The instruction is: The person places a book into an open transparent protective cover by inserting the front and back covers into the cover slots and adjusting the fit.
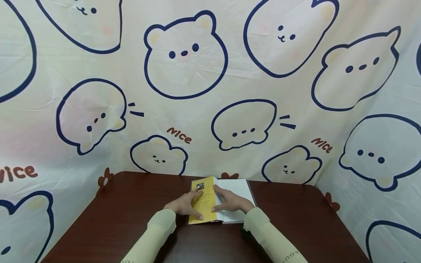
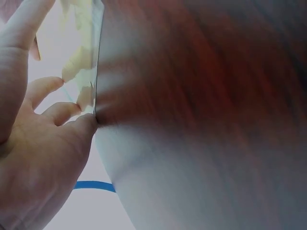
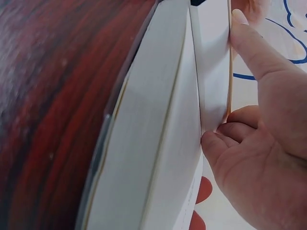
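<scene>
A book (image 1: 241, 187) lies spread on the table, a yellow printed sheet or flap (image 1: 208, 200) with a small dark picture on its left and a white page on its right. My left hand (image 1: 185, 204) rests on the yellow part with fingers spread from its left edge. From the other side my right hand (image 1: 234, 201) reaches over the white page, its fingers and thumb touching along the yellow part's right edge. The right wrist view shows the thick page block (image 3: 144, 96) from its end, the right hand's fingertips against the raised leaf beside it.
The dark reddish-brown table (image 1: 138, 208) extends around the book on both sides. Behind and beside it hangs a pale cloth (image 1: 197, 117) printed with blue-outlined animal faces, close to the table's far edge.
</scene>
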Motion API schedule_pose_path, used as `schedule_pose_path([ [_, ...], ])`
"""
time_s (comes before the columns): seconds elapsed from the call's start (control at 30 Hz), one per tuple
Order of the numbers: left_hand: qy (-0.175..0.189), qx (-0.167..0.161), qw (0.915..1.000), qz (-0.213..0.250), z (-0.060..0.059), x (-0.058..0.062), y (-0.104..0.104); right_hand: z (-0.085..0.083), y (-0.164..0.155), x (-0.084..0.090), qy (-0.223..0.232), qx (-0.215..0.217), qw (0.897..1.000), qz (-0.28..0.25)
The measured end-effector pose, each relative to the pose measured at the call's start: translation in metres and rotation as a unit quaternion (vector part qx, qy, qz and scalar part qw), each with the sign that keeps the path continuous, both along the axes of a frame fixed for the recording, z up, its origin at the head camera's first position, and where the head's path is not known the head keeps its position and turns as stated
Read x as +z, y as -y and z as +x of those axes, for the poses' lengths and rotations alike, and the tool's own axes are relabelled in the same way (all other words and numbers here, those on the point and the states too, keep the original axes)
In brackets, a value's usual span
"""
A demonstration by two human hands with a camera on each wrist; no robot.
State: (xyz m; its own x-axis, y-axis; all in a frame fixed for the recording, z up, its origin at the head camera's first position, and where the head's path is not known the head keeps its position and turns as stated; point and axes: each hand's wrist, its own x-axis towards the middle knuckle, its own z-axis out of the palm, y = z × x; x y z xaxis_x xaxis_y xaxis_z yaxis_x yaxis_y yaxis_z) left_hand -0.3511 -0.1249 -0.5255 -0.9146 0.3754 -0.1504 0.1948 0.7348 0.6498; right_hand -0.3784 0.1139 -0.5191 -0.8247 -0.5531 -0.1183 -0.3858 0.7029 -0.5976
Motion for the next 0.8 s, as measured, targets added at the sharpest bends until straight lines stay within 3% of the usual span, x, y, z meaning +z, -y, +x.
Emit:
schedule_pose_path([
  [0.8, 0.005, -0.016, 0.9997, -0.02, -0.005, 0.002, 0.0, 0.016, 0.017, 0.006, -0.018, -0.017, 1.0, 0.014],
])
